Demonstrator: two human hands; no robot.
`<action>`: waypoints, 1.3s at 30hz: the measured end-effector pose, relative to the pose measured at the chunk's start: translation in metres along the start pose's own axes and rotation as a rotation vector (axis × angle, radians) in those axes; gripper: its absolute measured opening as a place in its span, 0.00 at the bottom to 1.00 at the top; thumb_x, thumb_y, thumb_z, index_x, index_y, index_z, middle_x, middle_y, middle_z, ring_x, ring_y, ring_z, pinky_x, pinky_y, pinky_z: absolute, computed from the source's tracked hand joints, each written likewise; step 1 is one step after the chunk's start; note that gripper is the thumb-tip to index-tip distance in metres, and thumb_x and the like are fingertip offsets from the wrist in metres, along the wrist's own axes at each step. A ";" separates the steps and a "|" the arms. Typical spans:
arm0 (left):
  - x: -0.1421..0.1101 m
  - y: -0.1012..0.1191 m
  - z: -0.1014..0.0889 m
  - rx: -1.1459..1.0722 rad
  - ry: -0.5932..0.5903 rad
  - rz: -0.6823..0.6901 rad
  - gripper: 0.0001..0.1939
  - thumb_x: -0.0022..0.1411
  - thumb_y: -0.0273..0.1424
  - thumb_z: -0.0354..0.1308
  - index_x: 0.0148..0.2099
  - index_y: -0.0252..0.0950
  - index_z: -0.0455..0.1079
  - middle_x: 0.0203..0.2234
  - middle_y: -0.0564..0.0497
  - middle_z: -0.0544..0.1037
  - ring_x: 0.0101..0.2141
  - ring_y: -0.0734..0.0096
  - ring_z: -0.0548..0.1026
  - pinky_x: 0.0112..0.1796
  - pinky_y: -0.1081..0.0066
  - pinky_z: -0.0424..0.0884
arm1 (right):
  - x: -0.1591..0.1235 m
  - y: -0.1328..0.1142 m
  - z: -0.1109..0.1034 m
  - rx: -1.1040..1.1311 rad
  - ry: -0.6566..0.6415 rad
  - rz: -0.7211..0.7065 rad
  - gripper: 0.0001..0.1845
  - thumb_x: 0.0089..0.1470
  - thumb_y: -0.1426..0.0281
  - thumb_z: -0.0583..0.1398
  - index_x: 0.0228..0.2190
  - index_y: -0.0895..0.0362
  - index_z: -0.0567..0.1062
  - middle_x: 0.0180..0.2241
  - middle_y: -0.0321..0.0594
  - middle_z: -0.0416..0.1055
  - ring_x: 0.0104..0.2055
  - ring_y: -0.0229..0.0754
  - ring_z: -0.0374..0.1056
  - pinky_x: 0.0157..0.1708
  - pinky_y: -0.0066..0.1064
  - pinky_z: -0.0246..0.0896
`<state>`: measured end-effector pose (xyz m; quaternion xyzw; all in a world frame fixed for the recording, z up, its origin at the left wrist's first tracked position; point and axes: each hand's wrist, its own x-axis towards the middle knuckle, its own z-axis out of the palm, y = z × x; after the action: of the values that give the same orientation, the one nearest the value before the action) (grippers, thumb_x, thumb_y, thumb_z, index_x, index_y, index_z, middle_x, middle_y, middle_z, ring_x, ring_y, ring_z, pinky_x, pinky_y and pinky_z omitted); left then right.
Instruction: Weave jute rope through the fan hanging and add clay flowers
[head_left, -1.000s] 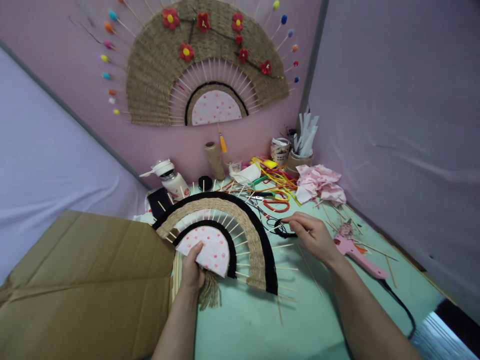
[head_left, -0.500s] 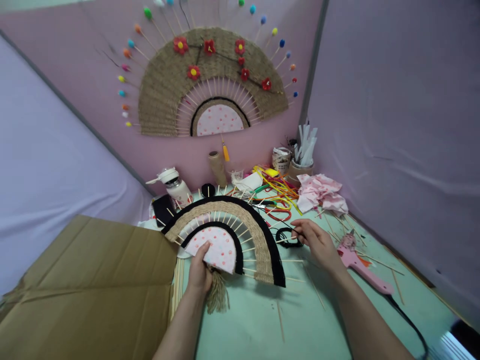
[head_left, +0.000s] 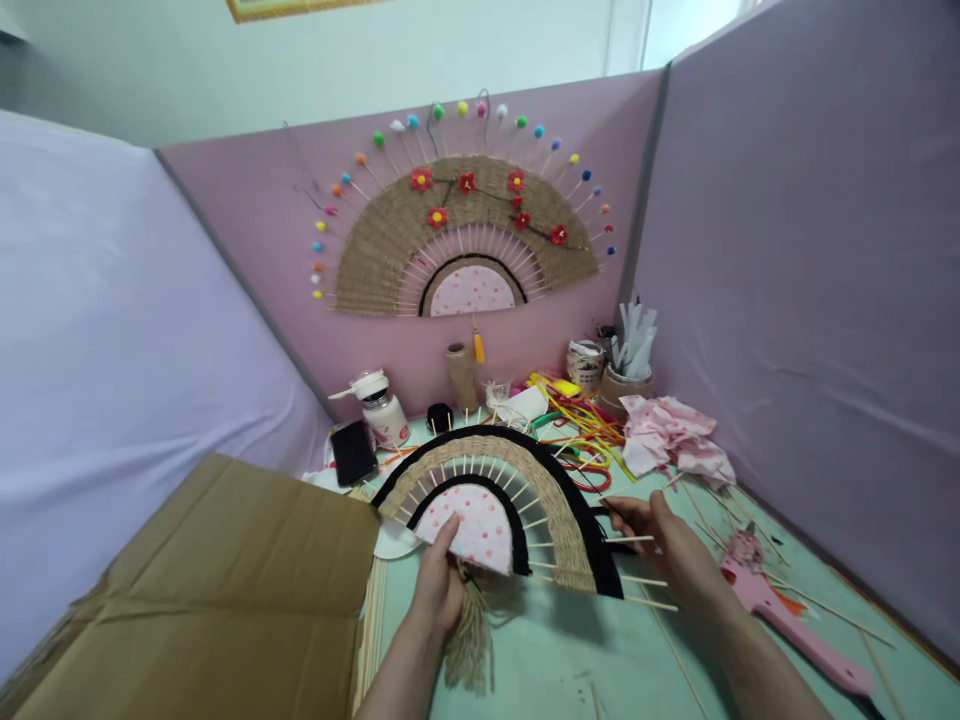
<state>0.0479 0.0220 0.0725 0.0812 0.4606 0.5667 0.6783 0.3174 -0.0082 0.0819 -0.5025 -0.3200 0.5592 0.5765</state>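
Note:
My left hand [head_left: 441, 590] pinches the lower edge of a half-made woven fan [head_left: 501, 490], at its pink dotted paper centre. The fan has jute bands, black yarn bands and bamboo ribs that stick out, and a jute tassel [head_left: 471, 640] hangs below my hand. My right hand [head_left: 664, 540] is closed at the fan's right edge, fingers pinched on a thin black yarn by the protruding ribs. The fan is held tilted up over the green table [head_left: 555, 660].
A finished fan [head_left: 465, 240] with red flowers and pompom sticks hangs on the pink wall. Flat cardboard [head_left: 225, 580] lies at left. A phone [head_left: 353, 452], white bottle [head_left: 379, 405], twine spool [head_left: 458, 372], coloured strips [head_left: 577, 410], pink cloth [head_left: 671, 435] and pink glue gun [head_left: 780, 615] crowd the table.
The camera has tilted upward, so everything sits lower in the picture. My right hand has moved in from the black yarn coil to the fan's right edge. My left hand keeps its hold.

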 end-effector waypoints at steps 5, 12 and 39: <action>0.001 -0.001 0.000 0.004 -0.012 -0.060 0.13 0.55 0.27 0.61 0.44 0.30 0.70 0.31 0.41 0.80 0.34 0.59 0.80 0.33 0.66 0.76 | 0.002 0.003 0.001 0.031 0.014 -0.012 0.33 0.37 0.38 0.59 0.25 0.56 0.80 0.23 0.41 0.68 0.27 0.41 0.60 0.26 0.30 0.57; 0.006 -0.002 -0.010 0.038 -0.021 -0.003 0.07 0.58 0.25 0.58 0.40 0.29 0.70 0.29 0.44 0.80 0.34 0.62 0.80 0.35 0.67 0.76 | 0.007 0.010 -0.006 -0.005 0.021 -0.041 0.35 0.42 0.39 0.56 0.27 0.59 0.79 0.22 0.40 0.66 0.22 0.37 0.55 0.22 0.29 0.52; 0.007 0.000 -0.007 0.081 -0.082 0.015 0.07 0.61 0.24 0.53 0.40 0.31 0.71 0.29 0.48 0.81 0.26 0.73 0.78 0.34 0.73 0.76 | -0.010 -0.003 -0.011 -0.510 0.134 -0.380 0.25 0.55 0.51 0.54 0.26 0.58 0.77 0.22 0.39 0.66 0.27 0.40 0.62 0.29 0.31 0.55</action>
<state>0.0421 0.0254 0.0647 0.1352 0.4544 0.5489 0.6884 0.3269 -0.0202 0.0841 -0.5977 -0.4994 0.3091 0.5457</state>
